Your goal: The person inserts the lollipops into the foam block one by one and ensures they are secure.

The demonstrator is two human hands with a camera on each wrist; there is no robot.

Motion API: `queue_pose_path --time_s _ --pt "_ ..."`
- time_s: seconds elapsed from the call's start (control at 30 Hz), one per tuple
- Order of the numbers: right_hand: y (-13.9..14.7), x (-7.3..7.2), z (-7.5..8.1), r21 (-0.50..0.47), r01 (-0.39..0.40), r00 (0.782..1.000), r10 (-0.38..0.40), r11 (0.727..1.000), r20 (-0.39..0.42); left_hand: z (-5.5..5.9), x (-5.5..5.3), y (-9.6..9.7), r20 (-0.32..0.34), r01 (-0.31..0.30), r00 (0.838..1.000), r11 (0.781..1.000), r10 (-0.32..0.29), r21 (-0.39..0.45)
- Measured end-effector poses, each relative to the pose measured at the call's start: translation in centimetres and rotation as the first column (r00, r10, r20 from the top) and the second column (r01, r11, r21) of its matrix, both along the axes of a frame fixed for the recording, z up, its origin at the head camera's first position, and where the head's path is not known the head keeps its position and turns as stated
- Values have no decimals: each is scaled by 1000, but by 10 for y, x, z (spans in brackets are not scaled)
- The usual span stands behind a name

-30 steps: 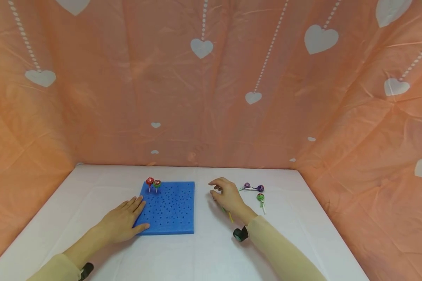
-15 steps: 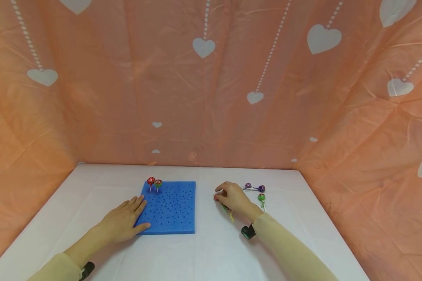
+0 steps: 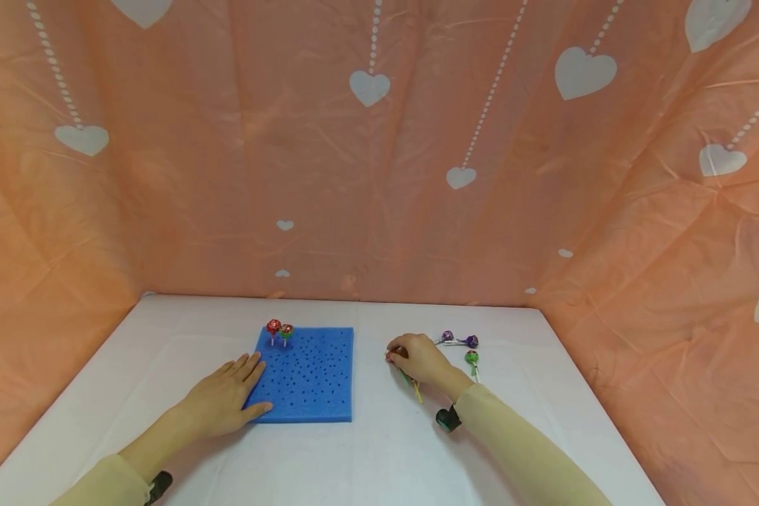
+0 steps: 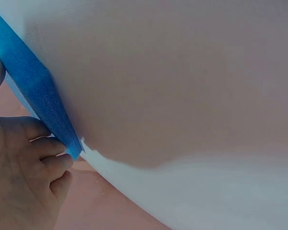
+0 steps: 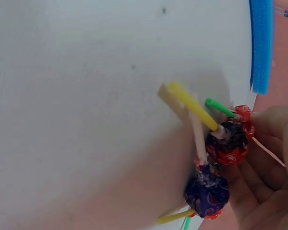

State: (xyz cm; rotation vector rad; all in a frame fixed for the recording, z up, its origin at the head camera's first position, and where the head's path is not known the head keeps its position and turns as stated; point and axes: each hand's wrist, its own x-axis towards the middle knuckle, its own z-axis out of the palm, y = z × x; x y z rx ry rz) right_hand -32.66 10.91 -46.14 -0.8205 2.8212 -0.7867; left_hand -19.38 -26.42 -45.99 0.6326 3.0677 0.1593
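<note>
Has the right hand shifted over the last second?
Yes. Against the blue foam board in the head view, the right hand has moved slightly right, away from it, and lower in the picture.

Backed, beyond the white tabletop (image 3: 291, 464), by a creased orange-pink back sheet (image 3: 329, 183); enclosed to the tabletop's left and right by matching side sheets (image 3: 677, 295); tinted a warmer yellow-orange to its left; patterned above the tabletop with pale hearts (image 3: 370, 88) and dotted lines (image 3: 375, 39); glinting faintly along creases.

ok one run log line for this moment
left hand: rests on blue board | right hand: at loose lollipops, grip unclear | board: two lollipops upright
</note>
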Motion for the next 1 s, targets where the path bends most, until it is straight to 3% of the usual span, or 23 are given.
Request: queue_pose_path --time_s 0.5,0.9,1.0 --pt "1 0 -5 2 -23 999 24 1000 -27 -2 1 0 -24 14 1000 1000 -15 -6" --pt "2 2 -5 -52 -44 994 38 998 -101 -1 0 0 -20 7 1000 1000 -7 -15" --pt "2 3 -4 -84 -33 996 25 996 -87 -1 1 0 -16 4 1000 1000 -4 -15"
